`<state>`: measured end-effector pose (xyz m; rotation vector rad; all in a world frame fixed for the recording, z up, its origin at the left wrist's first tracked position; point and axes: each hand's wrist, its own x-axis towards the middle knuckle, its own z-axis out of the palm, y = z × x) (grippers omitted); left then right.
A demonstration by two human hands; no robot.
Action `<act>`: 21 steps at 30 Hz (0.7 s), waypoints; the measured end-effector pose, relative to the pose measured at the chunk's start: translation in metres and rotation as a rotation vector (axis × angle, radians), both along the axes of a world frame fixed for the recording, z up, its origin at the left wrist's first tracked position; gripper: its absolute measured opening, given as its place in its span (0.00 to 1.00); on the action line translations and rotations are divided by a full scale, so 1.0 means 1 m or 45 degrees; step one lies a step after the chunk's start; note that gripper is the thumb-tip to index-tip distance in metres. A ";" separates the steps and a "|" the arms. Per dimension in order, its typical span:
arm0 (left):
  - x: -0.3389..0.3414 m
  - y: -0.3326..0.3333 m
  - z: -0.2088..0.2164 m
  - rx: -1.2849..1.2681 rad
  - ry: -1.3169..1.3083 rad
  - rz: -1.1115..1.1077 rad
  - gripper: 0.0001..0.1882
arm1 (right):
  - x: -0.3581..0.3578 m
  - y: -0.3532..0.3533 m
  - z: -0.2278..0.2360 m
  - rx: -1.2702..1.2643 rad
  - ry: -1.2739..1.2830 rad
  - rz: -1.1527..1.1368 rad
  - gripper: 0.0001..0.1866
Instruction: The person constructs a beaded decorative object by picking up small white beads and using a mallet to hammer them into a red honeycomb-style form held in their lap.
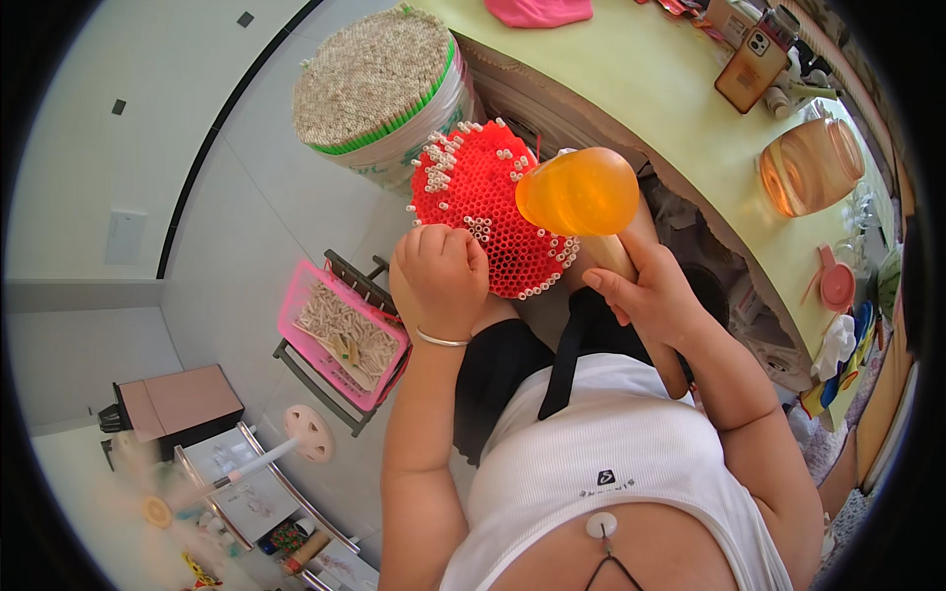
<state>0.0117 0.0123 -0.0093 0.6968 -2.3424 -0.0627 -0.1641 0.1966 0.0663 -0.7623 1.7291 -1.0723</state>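
Observation:
My right hand is wrapped round the wooden handle of a mallet, whose rounded orange translucent head is raised over a red bundle. This red bundle of tubes looks like a honeycomb and stands between my knees. White hollow sticks poke out of some of its holes, mostly along the edge and in a patch at the upper left. My left hand, with a bangle at the wrist, is closed in a fist at the bundle's near left edge. Its curled fingers hide whatever they may hold.
A big plastic-wrapped bundle of white sticks with a green band stands beyond. At left, a pink basket of loose white pieces sits on a dark stool. The yellow-green table bears a phone, a jar of liquid and a pink scoop.

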 end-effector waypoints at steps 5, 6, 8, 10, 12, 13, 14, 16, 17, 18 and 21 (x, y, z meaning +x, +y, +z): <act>-0.001 -0.005 0.005 0.115 -0.158 0.032 0.07 | -0.005 0.006 -0.001 -0.032 -0.007 -0.037 0.20; -0.002 -0.006 0.007 0.168 -0.202 0.040 0.07 | -0.006 0.008 -0.002 -0.034 -0.017 -0.048 0.19; -0.005 -0.008 0.012 0.134 -0.252 -0.022 0.07 | -0.007 0.009 -0.003 -0.037 -0.046 -0.069 0.17; -0.007 -0.010 0.016 0.111 -0.270 -0.073 0.08 | -0.009 0.009 -0.004 -0.040 -0.087 -0.086 0.15; -0.006 -0.012 0.015 0.100 -0.257 -0.115 0.09 | -0.011 0.010 -0.007 -0.037 -0.120 -0.089 0.13; -0.005 -0.012 0.014 0.079 -0.278 -0.116 0.09 | -0.012 0.012 -0.010 -0.029 -0.139 -0.091 0.13; -0.004 -0.013 0.014 0.058 -0.299 -0.117 0.09 | -0.013 0.013 -0.010 -0.024 -0.139 -0.084 0.13; -0.004 -0.013 0.016 0.040 -0.354 -0.121 0.08 | -0.014 0.016 -0.011 -0.005 -0.140 -0.072 0.13; -0.003 -0.014 0.019 0.043 -0.388 -0.125 0.07 | -0.015 0.017 -0.012 -0.002 -0.144 -0.068 0.15; -0.002 -0.016 0.023 0.045 -0.422 -0.127 0.07 | -0.016 0.018 -0.013 0.001 -0.148 -0.064 0.16; 0.000 -0.022 0.048 0.267 -0.324 -0.130 0.08 | -0.016 0.019 -0.014 -0.010 -0.160 -0.055 0.16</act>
